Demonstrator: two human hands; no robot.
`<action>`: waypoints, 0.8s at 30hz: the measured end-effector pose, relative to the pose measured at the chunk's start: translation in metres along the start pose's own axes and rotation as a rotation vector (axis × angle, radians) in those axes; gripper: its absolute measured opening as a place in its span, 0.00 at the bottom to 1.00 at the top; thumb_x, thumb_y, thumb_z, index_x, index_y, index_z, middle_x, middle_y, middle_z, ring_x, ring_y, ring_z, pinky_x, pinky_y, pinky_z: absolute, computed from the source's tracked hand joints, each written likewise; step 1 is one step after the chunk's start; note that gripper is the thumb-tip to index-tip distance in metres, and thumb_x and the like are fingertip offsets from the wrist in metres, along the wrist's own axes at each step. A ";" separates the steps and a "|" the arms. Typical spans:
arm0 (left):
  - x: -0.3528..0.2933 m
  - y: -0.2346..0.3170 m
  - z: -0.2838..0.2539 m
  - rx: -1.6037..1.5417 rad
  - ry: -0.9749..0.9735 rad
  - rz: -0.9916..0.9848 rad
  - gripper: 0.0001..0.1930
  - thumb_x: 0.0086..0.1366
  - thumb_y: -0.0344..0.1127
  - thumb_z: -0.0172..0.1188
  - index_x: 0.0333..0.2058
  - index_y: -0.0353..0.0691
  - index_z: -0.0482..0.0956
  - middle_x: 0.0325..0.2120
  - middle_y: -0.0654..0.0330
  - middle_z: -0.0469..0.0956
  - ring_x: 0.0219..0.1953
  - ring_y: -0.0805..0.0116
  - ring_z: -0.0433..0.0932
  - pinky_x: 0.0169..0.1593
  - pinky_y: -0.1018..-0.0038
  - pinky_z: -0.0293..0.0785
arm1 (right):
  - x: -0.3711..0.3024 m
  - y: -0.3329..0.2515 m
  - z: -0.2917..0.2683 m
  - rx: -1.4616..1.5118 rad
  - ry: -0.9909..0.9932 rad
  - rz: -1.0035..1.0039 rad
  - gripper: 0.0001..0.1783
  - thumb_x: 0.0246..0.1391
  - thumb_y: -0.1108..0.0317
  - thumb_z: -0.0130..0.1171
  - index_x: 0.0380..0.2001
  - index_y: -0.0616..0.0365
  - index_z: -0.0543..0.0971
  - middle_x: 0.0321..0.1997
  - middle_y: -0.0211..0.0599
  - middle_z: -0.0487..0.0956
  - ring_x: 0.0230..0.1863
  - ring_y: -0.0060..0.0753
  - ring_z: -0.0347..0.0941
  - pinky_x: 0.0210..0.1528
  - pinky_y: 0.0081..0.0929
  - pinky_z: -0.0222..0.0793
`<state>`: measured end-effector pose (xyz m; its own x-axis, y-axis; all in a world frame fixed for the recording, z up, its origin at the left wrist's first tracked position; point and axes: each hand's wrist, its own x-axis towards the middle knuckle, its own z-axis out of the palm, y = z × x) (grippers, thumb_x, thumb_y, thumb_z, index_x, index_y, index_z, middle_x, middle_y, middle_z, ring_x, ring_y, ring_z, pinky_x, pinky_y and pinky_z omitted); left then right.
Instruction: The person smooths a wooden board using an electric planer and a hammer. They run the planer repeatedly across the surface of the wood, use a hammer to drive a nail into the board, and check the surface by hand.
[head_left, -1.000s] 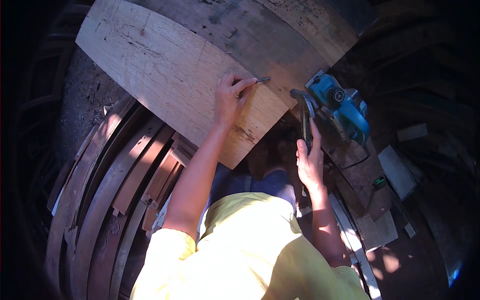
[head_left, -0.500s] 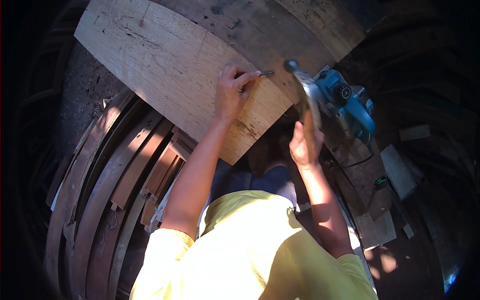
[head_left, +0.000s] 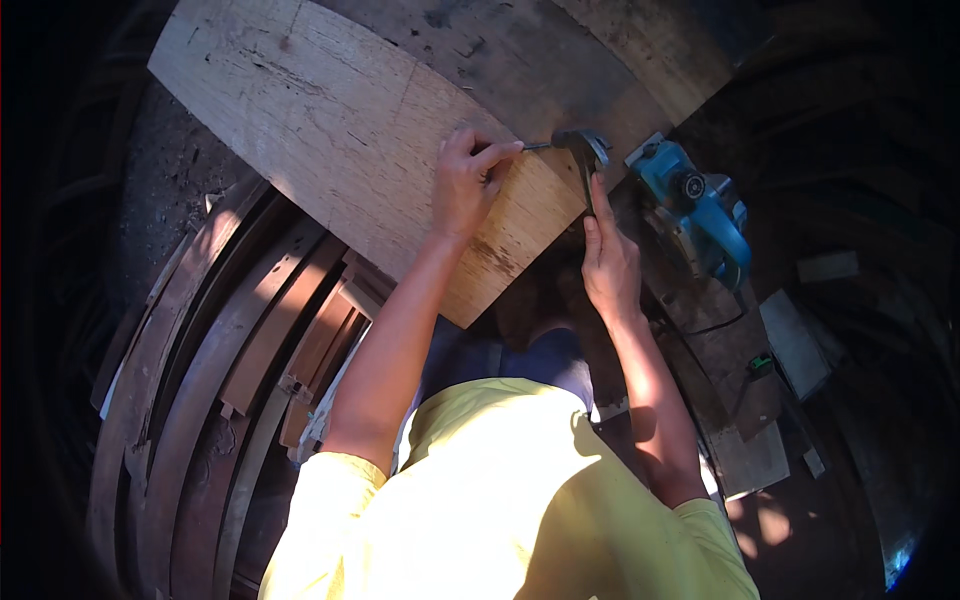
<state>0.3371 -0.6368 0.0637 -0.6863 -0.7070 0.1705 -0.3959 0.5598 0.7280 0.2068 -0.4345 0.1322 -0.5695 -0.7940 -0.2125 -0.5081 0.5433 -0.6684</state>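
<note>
Pinches a thin dark rod (head_left: 537, 147) in the left hand (head_left: 464, 190), upper centre of the frame, over a pale board (head_left: 340, 130); just rightward, grips a hammer (head_left: 581, 152) in the right hand (head_left: 613, 268).

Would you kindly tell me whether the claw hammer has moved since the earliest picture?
Yes, the claw hammer has moved left and forward, judged against the blue electric planer.

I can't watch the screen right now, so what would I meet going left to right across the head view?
Curved wooden pieces, left hand, thin dark rod, hammer, blue power tool, small green object.
</note>
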 end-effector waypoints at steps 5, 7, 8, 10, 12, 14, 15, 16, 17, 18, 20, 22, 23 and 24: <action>0.004 -0.002 -0.006 0.030 0.022 0.028 0.16 0.59 0.24 0.76 0.45 0.52 0.95 0.31 0.62 0.79 0.38 0.60 0.78 0.45 0.63 0.74 | -0.016 -0.013 -0.017 0.167 0.214 -0.140 0.34 0.81 0.62 0.53 0.83 0.53 0.62 0.34 0.46 0.83 0.26 0.41 0.76 0.34 0.38 0.77; 0.006 -0.001 -0.004 0.032 0.040 0.046 0.16 0.59 0.25 0.76 0.44 0.52 0.95 0.31 0.63 0.79 0.37 0.60 0.78 0.44 0.63 0.74 | -0.024 -0.003 -0.003 0.220 0.390 -0.266 0.35 0.81 0.60 0.53 0.85 0.53 0.59 0.27 0.43 0.80 0.23 0.36 0.73 0.31 0.37 0.74; 0.007 0.000 -0.001 0.016 0.035 0.045 0.16 0.59 0.25 0.76 0.44 0.52 0.95 0.31 0.63 0.78 0.37 0.60 0.78 0.44 0.63 0.74 | -0.022 0.005 0.011 0.110 0.418 -0.296 0.35 0.81 0.60 0.53 0.85 0.50 0.60 0.28 0.45 0.81 0.23 0.36 0.73 0.31 0.38 0.75; 0.007 -0.002 -0.001 0.004 0.037 0.039 0.15 0.59 0.26 0.76 0.44 0.52 0.95 0.30 0.63 0.78 0.37 0.60 0.78 0.43 0.63 0.74 | -0.014 0.011 0.026 -0.125 0.071 -0.048 0.34 0.81 0.61 0.53 0.85 0.39 0.60 0.30 0.53 0.82 0.23 0.42 0.73 0.33 0.41 0.77; 0.004 -0.001 -0.001 0.019 0.028 0.028 0.15 0.59 0.26 0.77 0.44 0.53 0.95 0.30 0.62 0.78 0.36 0.60 0.78 0.43 0.63 0.74 | -0.008 -0.011 0.002 0.044 -0.013 0.106 0.33 0.80 0.62 0.54 0.83 0.38 0.63 0.47 0.57 0.85 0.39 0.59 0.82 0.40 0.50 0.81; 0.000 -0.001 -0.002 0.023 0.019 0.015 0.15 0.59 0.26 0.77 0.44 0.53 0.95 0.30 0.62 0.78 0.35 0.60 0.78 0.43 0.63 0.74 | -0.013 -0.014 -0.012 0.129 0.051 0.081 0.32 0.81 0.61 0.52 0.83 0.45 0.63 0.49 0.56 0.88 0.41 0.64 0.86 0.40 0.52 0.82; 0.000 -0.004 -0.005 0.028 0.023 0.009 0.15 0.59 0.26 0.77 0.44 0.53 0.95 0.29 0.62 0.78 0.35 0.61 0.78 0.42 0.63 0.74 | -0.011 -0.017 -0.014 0.183 0.081 0.055 0.32 0.81 0.61 0.52 0.83 0.48 0.63 0.50 0.56 0.89 0.42 0.67 0.87 0.40 0.53 0.82; 0.001 -0.005 -0.005 0.030 0.029 0.003 0.16 0.59 0.26 0.77 0.45 0.53 0.95 0.29 0.62 0.78 0.35 0.61 0.78 0.42 0.64 0.74 | -0.018 -0.027 -0.026 0.238 0.133 0.057 0.32 0.82 0.61 0.51 0.83 0.51 0.62 0.50 0.55 0.89 0.40 0.67 0.87 0.39 0.53 0.81; 0.002 -0.005 -0.004 0.014 0.031 -0.009 0.15 0.59 0.27 0.77 0.44 0.53 0.95 0.29 0.62 0.77 0.35 0.60 0.77 0.43 0.62 0.74 | -0.024 -0.020 -0.020 0.262 0.209 0.012 0.33 0.82 0.61 0.51 0.83 0.54 0.62 0.50 0.56 0.89 0.40 0.67 0.87 0.39 0.52 0.82; 0.003 -0.005 -0.003 0.000 0.033 -0.022 0.14 0.59 0.28 0.77 0.43 0.53 0.95 0.30 0.62 0.76 0.36 0.59 0.77 0.44 0.61 0.73 | -0.029 -0.012 -0.014 0.281 0.283 -0.036 0.33 0.82 0.61 0.51 0.83 0.57 0.61 0.49 0.56 0.89 0.39 0.68 0.87 0.38 0.51 0.82; 0.004 -0.003 0.001 -0.034 0.025 -0.029 0.13 0.59 0.29 0.77 0.43 0.53 0.95 0.29 0.62 0.75 0.37 0.58 0.77 0.45 0.59 0.73 | -0.028 0.003 0.010 0.189 0.433 -0.164 0.34 0.81 0.62 0.52 0.83 0.57 0.60 0.48 0.56 0.89 0.38 0.69 0.86 0.38 0.51 0.82; 0.006 -0.004 0.002 -0.048 0.031 -0.025 0.13 0.59 0.29 0.77 0.42 0.53 0.95 0.29 0.62 0.75 0.36 0.58 0.77 0.45 0.59 0.73 | -0.012 0.003 0.024 -0.016 0.116 -0.058 0.35 0.79 0.65 0.54 0.84 0.42 0.61 0.46 0.60 0.88 0.44 0.71 0.85 0.40 0.56 0.82; 0.004 -0.002 0.001 -0.030 0.021 -0.017 0.13 0.60 0.28 0.77 0.43 0.52 0.95 0.29 0.62 0.76 0.35 0.59 0.77 0.43 0.61 0.73 | -0.010 0.002 0.031 0.074 0.080 0.090 0.36 0.77 0.66 0.55 0.83 0.32 0.62 0.48 0.62 0.87 0.48 0.71 0.84 0.42 0.60 0.81; 0.001 0.002 0.002 -0.012 0.011 -0.008 0.13 0.60 0.28 0.77 0.43 0.51 0.95 0.29 0.61 0.76 0.35 0.60 0.77 0.41 0.63 0.74 | -0.013 0.002 0.021 0.104 0.056 0.093 0.35 0.79 0.65 0.54 0.83 0.33 0.62 0.43 0.60 0.87 0.43 0.71 0.84 0.40 0.58 0.80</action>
<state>0.3344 -0.6360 0.0640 -0.6763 -0.7162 0.1723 -0.3939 0.5493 0.7370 0.2275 -0.4288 0.1189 -0.6475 -0.7237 -0.2387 -0.3834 0.5801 -0.7186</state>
